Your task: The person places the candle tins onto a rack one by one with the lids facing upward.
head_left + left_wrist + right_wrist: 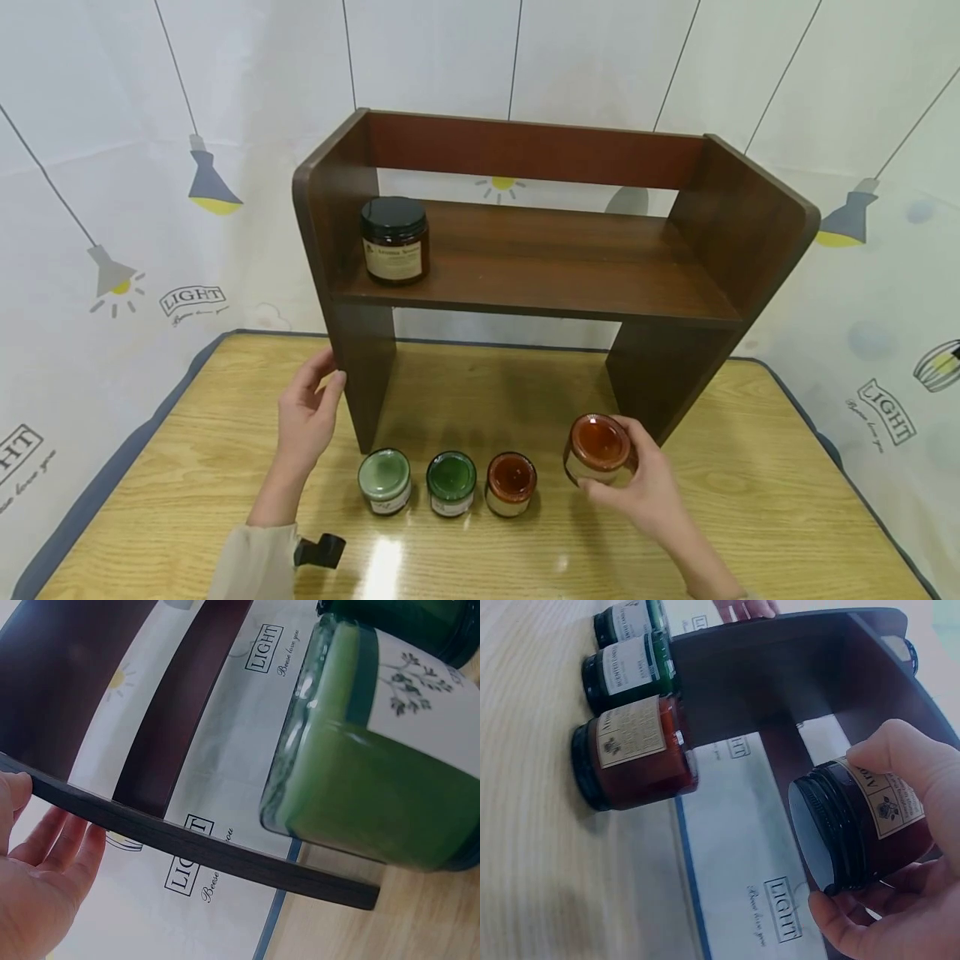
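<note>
My right hand [651,492] grips an amber candle jar [600,443] above the table, right of the row, its glass base up and black lid down. The right wrist view shows thumb and fingers around the labelled jar [889,817]. Three jars stand lid-down on the table: light green [384,477], dark green [452,479] and amber [512,482]. My left hand [307,412] touches the left side panel of a dark wooden shelf [363,367], thumb near its front edge, fingers along the outside. A larger black-lidded amber jar [395,242] stands upright on the shelf board's left.
The shelf's right side panel [652,367] rises behind my right hand. Its shelf board [555,267] spans the two sides. Below lies a wood-grain table [750,500], with a lamp-printed white cloth [262,83] behind and around it.
</note>
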A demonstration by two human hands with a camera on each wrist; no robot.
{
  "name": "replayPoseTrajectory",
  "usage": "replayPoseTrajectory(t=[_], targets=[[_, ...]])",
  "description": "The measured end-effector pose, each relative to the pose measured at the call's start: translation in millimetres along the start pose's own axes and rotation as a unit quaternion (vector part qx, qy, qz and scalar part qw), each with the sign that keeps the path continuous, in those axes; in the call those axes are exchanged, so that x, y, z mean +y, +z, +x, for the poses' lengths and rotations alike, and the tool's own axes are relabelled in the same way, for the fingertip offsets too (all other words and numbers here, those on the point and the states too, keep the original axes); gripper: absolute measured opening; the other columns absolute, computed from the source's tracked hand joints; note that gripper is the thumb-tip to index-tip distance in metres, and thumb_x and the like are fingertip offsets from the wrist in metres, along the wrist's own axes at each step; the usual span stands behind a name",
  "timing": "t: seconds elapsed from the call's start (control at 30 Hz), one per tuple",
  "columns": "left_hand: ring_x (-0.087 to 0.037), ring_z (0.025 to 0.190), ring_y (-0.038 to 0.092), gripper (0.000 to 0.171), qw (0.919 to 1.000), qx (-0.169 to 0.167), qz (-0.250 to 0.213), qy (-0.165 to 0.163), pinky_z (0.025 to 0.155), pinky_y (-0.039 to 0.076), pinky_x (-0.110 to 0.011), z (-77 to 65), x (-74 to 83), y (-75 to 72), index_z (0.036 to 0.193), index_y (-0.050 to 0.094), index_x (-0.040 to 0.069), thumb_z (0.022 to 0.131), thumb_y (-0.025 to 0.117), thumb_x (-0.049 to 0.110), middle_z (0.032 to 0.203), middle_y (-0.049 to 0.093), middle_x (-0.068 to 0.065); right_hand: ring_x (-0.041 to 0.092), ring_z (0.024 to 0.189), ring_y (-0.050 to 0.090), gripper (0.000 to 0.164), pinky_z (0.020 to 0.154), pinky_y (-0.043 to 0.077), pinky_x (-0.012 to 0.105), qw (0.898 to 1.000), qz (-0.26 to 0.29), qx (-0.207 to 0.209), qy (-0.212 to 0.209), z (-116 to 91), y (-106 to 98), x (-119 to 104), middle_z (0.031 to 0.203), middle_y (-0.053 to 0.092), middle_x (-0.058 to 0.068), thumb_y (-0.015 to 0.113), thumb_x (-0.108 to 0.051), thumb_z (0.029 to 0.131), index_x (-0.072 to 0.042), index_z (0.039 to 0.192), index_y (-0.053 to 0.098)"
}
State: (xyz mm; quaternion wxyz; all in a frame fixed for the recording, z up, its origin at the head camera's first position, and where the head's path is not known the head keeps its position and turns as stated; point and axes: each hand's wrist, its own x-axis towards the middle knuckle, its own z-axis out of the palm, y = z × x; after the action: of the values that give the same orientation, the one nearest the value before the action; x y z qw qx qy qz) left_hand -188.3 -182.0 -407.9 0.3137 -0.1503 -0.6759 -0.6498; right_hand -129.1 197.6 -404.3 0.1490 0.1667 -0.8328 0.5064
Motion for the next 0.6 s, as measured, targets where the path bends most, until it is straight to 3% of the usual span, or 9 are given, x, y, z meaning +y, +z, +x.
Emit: replayPoseTrajectory(t=[0.6], targets=[[-0.007, 0.100, 0.056, 0.028, 1.0000, 0.000, -0.006, 0.006, 0.081, 0.049, -0.013, 0.4, 1.3, 0.3, 0.115, 0.049, -0.022, 0.088, 0.049, -0.017, 0.106, 0.061, 0.011, 0.003, 0.090, 0.058, 0.067, 0.078, 0.047, 0.012, 0.999, -0.013, -0.003, -0.042, 13.5, -4.5, -31.8, 0.104, 0.063, 0.007, 0.082, 0.004, 0.056, -0.001, 0.117, 0.053]])
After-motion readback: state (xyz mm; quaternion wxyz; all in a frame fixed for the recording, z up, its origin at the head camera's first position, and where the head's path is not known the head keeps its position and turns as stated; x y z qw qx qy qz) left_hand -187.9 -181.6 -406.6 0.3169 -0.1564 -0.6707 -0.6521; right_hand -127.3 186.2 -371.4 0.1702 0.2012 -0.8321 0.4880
